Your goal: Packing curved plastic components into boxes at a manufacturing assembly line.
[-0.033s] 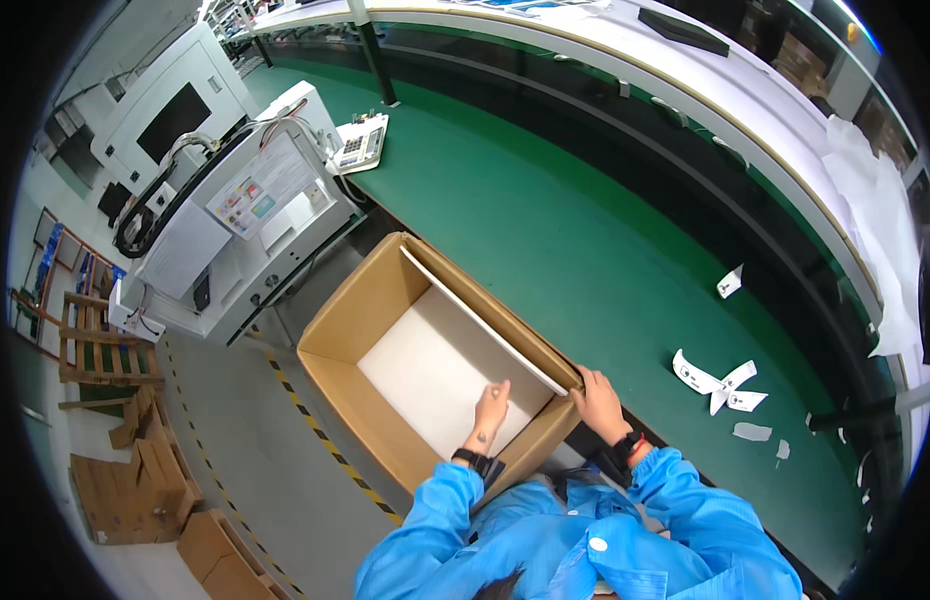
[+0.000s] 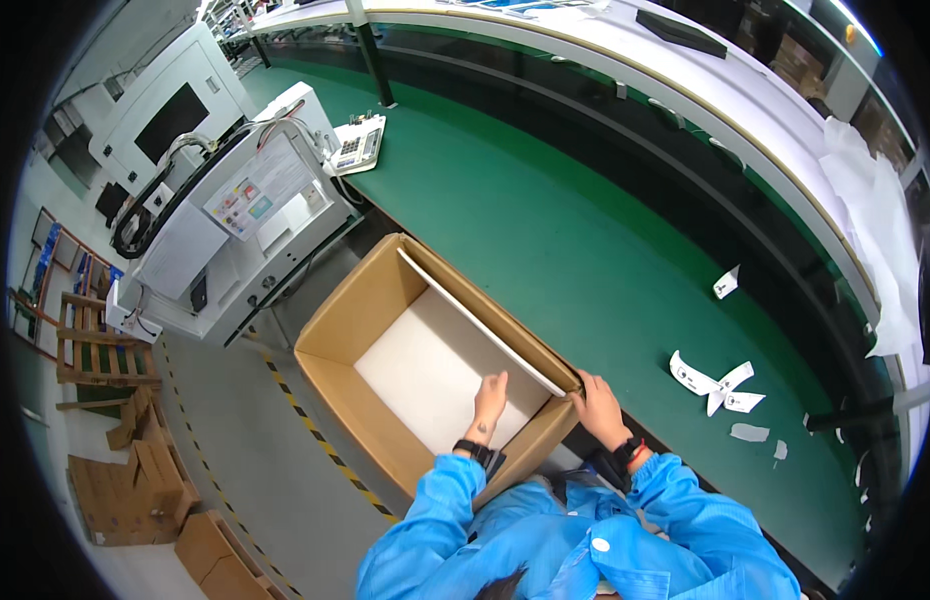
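An open brown cardboard box (image 2: 345, 310) stands on the floor against the green table. A white sheet (image 2: 425, 370) lines its bottom, and a thin white panel (image 2: 475, 320) stands along its wall on the table side. My left hand (image 2: 490, 395) reaches into the box with fingers extended, resting on the white sheet near the panel's near end. My right hand (image 2: 597, 405) grips the box's rim at the near corner, where the panel ends. Both arms are in blue sleeves, each with a dark wristband.
The green table (image 2: 545, 220) runs along the box's right, with white paper labels (image 2: 720, 385) scattered on it. A white machine (image 2: 245, 220) with cables and a keypad device (image 2: 357, 147) stands behind the box. A wooden pallet (image 2: 90, 340), flattened cartons (image 2: 135, 490) and striped floor tape (image 2: 315, 430) lie at left.
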